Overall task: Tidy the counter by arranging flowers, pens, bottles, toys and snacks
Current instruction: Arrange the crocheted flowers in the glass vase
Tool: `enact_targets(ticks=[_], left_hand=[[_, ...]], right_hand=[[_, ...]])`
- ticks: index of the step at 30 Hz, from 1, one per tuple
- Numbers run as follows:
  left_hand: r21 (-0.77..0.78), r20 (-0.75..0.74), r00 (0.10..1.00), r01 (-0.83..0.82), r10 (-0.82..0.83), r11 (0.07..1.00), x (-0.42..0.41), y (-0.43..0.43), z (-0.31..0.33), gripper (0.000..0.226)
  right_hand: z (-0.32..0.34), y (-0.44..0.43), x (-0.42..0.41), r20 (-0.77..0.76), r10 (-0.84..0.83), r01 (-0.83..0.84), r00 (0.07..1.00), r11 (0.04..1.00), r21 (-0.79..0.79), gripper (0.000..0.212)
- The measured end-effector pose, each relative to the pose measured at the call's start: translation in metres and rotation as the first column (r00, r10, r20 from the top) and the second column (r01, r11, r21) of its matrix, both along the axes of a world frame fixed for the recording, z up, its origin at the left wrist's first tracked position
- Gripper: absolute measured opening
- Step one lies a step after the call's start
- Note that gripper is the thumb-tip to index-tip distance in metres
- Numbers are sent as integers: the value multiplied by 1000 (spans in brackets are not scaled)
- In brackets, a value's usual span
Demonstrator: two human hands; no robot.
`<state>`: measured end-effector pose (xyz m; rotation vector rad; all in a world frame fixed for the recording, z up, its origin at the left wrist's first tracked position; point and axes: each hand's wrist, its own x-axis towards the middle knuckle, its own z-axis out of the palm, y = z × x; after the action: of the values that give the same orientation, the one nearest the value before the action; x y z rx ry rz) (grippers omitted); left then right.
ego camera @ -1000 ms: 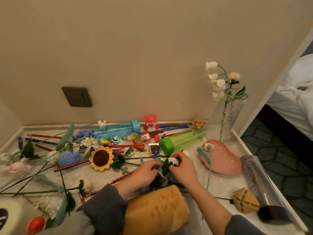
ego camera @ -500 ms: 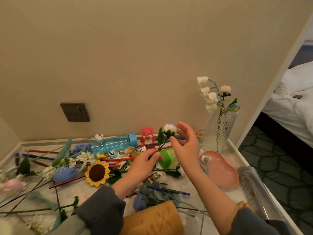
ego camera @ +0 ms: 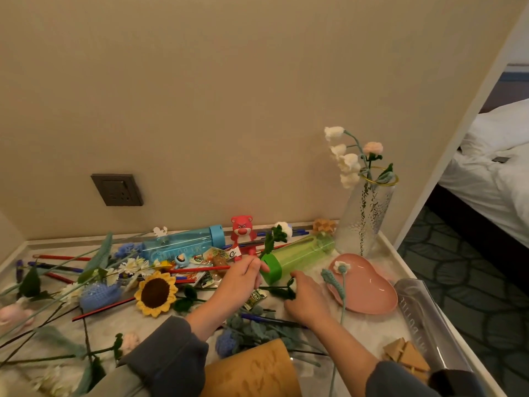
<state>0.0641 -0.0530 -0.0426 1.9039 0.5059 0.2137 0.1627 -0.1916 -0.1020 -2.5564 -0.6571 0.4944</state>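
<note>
Flower-sorting step. My left grip (ego camera: 243, 277) pinches the white flower (ego camera: 282, 230); right grip (ego camera: 307, 299) pinches a green stem (ego camera: 272, 288). Next, I judge: vase (ego camera: 363, 224).

Green bottle (ego camera: 297, 255), blue bottle (ego camera: 183, 245), pink dish (ego camera: 369, 293) (glossy), red bear (ego camera: 242, 233), yellow-brown sunflower (ego camera: 156, 293).

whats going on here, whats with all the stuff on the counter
A person is tidying a cluttered counter. The left hand holds a white crochet flower upright by its stem, while the right hand pinches a leafy green stem lying on the counter. A glass vase at the back right already holds a few flowers; the blue bottle and green bottle lie on their sides.
</note>
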Motion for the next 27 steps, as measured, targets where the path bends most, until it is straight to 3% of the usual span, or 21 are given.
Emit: enact_targets(ticks=[4, 7, 9, 13, 16, 19, 22, 25, 27], left_hand=[[-69, -12, 1000, -12, 12, 998, 1, -1, 4, 34], [-31, 13, 1000, -18, 18, 999, 1, 1, 7, 32], [0, 44, 999, -31, 31, 1000, 3, 3, 7, 31], [-5, 149, 985, -92, 91, 996, 8, 7, 15, 29], [66, 243, 958, -171, 150, 983, 13, 9, 25, 27], [105, 293, 942, -201, 162, 974, 19, 9, 39, 26], [-23, 315, 941, -118, 119, 993, 24, -2, 63, 25], [-153, 354, 932, -24, 77, 988, 28, -19, 83, 24], [-138, 368, 928, -10, 61, 990, 33, -26, 88, 22]], right_hand=[[3, -4, 3, 95, 54, -50, 994, 997, -53, 58], [19, -6, 8, 26, 13, -16, 1000, 995, 97, 48], [36, -4, 10, -44, -29, 40, 999, 959, 279, 43], [86, 6, 8, -245, -50, 194, 968, 766, 613, 29], [122, 11, 6, -360, -6, 288, 933, 610, 738, 26], [152, 14, 8, -407, 18, 345, 913, 495, 797, 21], [181, 13, 13, -423, 74, 359, 903, 409, 839, 18], [201, 8, 19, -393, 84, 343, 916, 345, 874, 28], [208, 5, 24, -384, 59, 350, 921, 305, 886, 38]])
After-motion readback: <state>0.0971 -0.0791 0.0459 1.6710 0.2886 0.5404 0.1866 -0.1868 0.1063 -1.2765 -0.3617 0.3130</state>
